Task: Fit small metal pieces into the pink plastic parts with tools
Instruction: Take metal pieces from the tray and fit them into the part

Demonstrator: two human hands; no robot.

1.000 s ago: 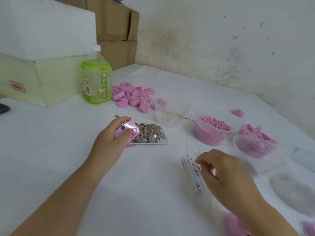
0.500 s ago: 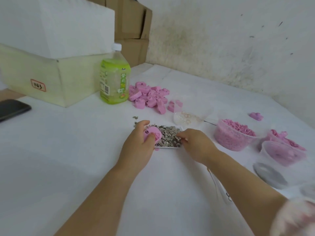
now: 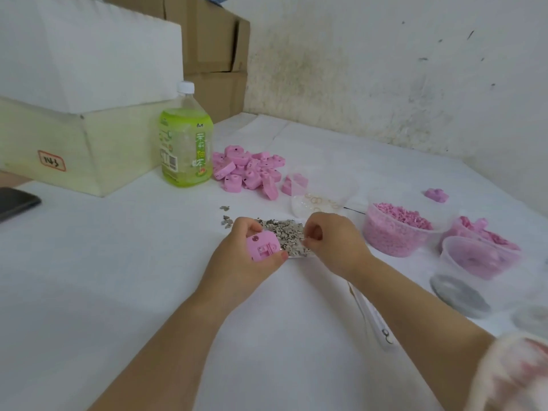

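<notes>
My left hand [image 3: 241,262] grips a pink plastic part [image 3: 264,245] between thumb and fingers, its inner side turned up toward me. Just behind it lies a small tray of metal pieces [image 3: 289,236]. My right hand [image 3: 332,241] hovers over the tray's right end with thumb and forefinger pinched together; something tiny seems held at the fingertips, too small to make out. A heap of pink plastic parts [image 3: 247,170] lies farther back.
A green drink bottle [image 3: 185,143] and a pale box [image 3: 80,137] stand at back left. Tubs of pink bits [image 3: 394,229] [image 3: 480,247] sit right, a clear cup of rings [image 3: 318,200] behind the tray. A phone [image 3: 14,203] lies far left, a strip of parts [image 3: 373,315] under my right forearm.
My right hand left the strip of parts at the right and came over to the tray of metal pieces, fingers now pinched. My left hand turned the pink part's inner side up.
</notes>
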